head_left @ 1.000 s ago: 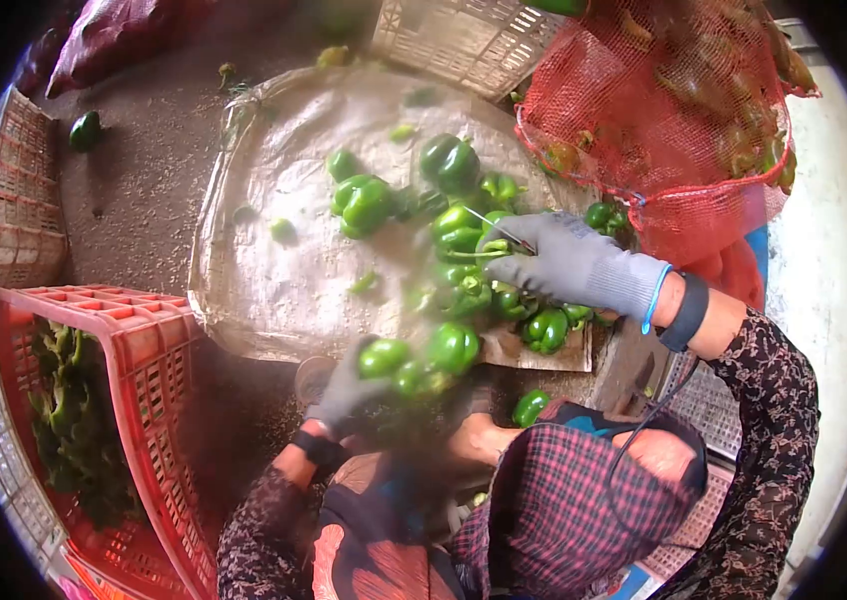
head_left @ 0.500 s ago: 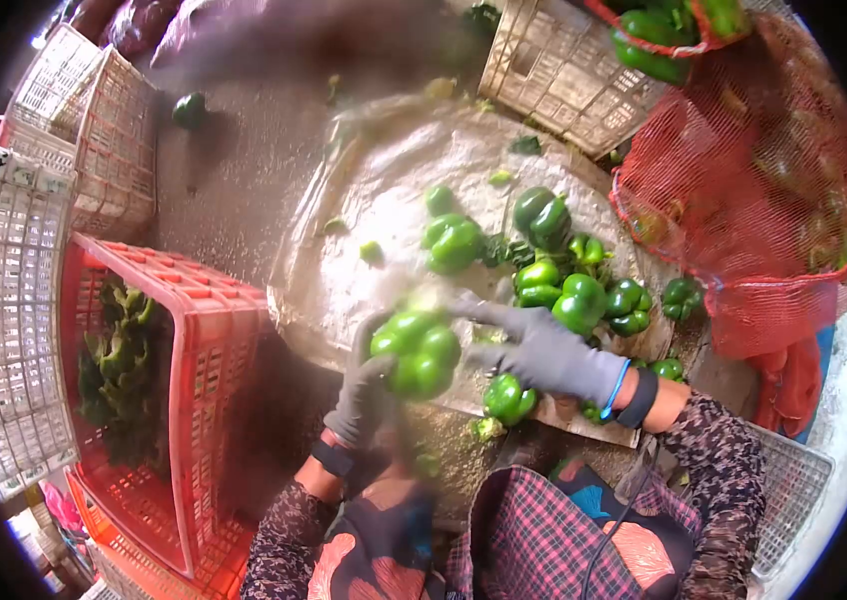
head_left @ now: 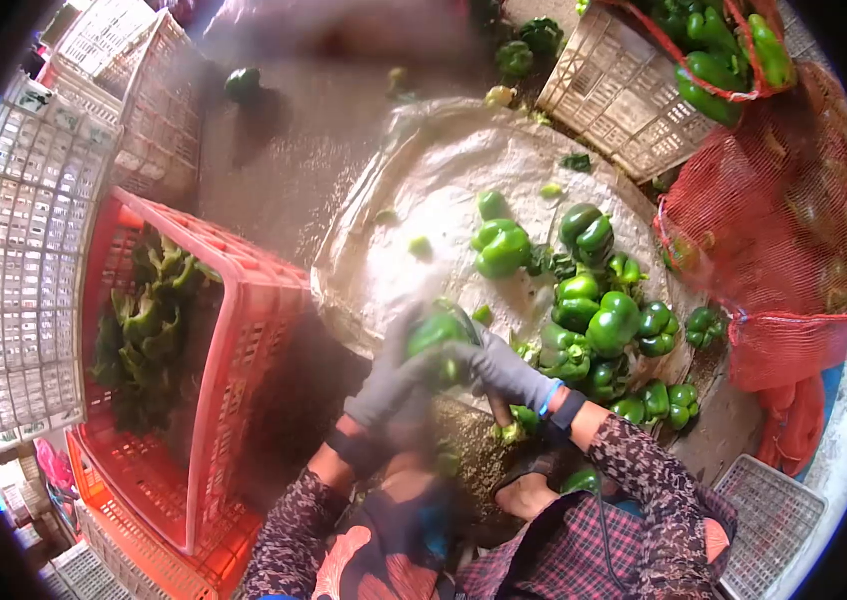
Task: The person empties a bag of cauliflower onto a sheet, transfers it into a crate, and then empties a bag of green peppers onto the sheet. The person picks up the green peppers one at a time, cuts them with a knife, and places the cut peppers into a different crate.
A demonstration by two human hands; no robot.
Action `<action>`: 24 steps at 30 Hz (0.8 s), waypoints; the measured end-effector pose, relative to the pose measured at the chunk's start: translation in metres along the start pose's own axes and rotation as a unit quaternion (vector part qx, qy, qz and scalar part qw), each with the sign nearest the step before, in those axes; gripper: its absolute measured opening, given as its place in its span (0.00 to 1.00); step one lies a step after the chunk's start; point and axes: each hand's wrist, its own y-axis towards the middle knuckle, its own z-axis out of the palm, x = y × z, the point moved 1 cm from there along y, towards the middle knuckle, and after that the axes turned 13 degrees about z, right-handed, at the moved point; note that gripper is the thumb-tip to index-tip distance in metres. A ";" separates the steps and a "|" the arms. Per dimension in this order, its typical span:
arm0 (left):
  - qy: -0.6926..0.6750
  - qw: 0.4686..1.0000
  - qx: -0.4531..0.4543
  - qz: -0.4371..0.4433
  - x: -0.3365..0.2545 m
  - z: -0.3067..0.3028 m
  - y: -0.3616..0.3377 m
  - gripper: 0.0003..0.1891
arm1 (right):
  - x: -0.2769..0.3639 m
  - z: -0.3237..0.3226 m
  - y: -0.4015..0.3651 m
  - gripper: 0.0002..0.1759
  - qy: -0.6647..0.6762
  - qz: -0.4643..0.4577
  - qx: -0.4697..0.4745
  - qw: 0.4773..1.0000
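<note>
My left hand (head_left: 384,375), in a grey glove, is wrapped round a green bell pepper (head_left: 436,338) above the near edge of the pale sacking (head_left: 364,240). Close against the pepper's right side is my gloved right hand (head_left: 512,368), its fingers bent. Below them a short brown handle (head_left: 500,408) sticks out; the rest of the tool is blurred or covered. To the right of my right hand lies a heap of green bell peppers (head_left: 612,322). A single bell pepper (head_left: 501,248) rests farther up the sacking.
A red crate (head_left: 269,290), tipped on its side at left, holds green produce (head_left: 149,340). White crates (head_left: 24,270) stand beyond it. Red mesh sacks (head_left: 774,220) of peppers bulge at right beside a pale crate (head_left: 624,90). One loose pepper (head_left: 242,85) is on the floor.
My right hand has moved left and closed in on the pepper in my left hand. That pepper has been turned. The view has shifted, so the surroundings appear farther right and lower.
</note>
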 end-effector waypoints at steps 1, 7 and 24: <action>0.001 0.999 -0.001 -0.038 -0.001 0.000 -0.002 0.40 | -0.014 -0.001 0.015 0.49 0.033 0.036 0.003 0.999; 0.173 0.981 -0.037 -0.078 0.074 -0.020 0.007 0.37 | -0.050 0.019 0.069 0.39 -0.082 -0.062 -0.155 0.983; 0.288 0.951 0.041 -0.107 0.096 -0.024 0.018 0.40 | -0.088 0.039 0.115 0.48 -0.151 -0.165 -0.353 0.908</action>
